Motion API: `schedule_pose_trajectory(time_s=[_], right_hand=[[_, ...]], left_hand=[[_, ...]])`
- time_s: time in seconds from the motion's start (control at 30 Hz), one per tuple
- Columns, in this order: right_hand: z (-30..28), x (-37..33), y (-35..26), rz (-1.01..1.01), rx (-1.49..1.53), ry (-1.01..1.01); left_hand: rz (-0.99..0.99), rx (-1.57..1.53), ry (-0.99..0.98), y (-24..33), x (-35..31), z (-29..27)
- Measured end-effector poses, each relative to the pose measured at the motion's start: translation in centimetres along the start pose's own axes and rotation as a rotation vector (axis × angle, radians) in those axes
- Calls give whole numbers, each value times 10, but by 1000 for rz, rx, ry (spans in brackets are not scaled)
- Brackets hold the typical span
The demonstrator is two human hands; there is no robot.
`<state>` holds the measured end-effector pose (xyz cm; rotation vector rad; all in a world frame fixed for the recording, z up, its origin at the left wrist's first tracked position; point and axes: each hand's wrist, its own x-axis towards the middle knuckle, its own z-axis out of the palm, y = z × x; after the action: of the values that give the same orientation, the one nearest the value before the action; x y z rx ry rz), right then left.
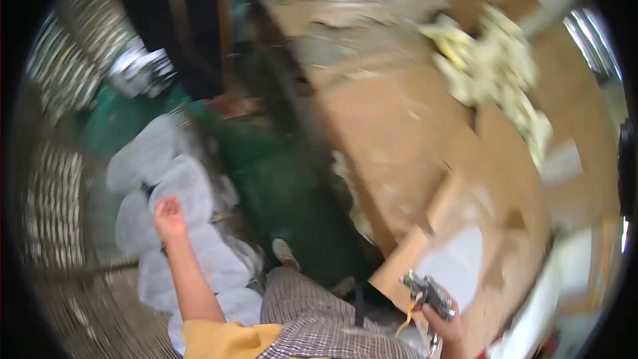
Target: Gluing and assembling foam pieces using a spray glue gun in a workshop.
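Yellow sleeve (pixel 226 339) up close, left of the cardboard-covered table (pixel 392 119). Honestly, I'd worry about that yellow hose (pixel 404 322) snagging on the table's near edge and yanking the gun-like metal tool (pixel 426 294). Tool's by that edge, poking out past the right hand (pixel 446 322), fingers wrapped round it. Left hand (pixel 169 219), left of the table: fingers too blurry to tell.

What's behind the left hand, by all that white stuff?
Behind the left hand are white rounded pieces, bunched close together. Whatever lies beneath them is covered, and I can't tell whether the hand touches any.
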<state>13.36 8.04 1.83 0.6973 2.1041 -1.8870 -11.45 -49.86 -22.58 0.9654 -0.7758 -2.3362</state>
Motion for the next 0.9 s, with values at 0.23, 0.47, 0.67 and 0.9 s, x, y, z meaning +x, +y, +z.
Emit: schedule_pose_trajectory(time_s=[0.23, 0.47, 0.67, 0.9], right_hand=[[-113, -171, 34, -92, 95, 603], [-137, -286, 103, 68, 88, 715], [-110, -300, 115, -88, 219, 735], [-90, -358, 121, 77, 102, 902]], left_hand=[[-320, 223, -238, -124, -173, 73], [-422, 418, -488, -202, -321, 124], [-442, 575, -633, -214, -368, 131], [-424, 649, -678, -209, -374, 113]])
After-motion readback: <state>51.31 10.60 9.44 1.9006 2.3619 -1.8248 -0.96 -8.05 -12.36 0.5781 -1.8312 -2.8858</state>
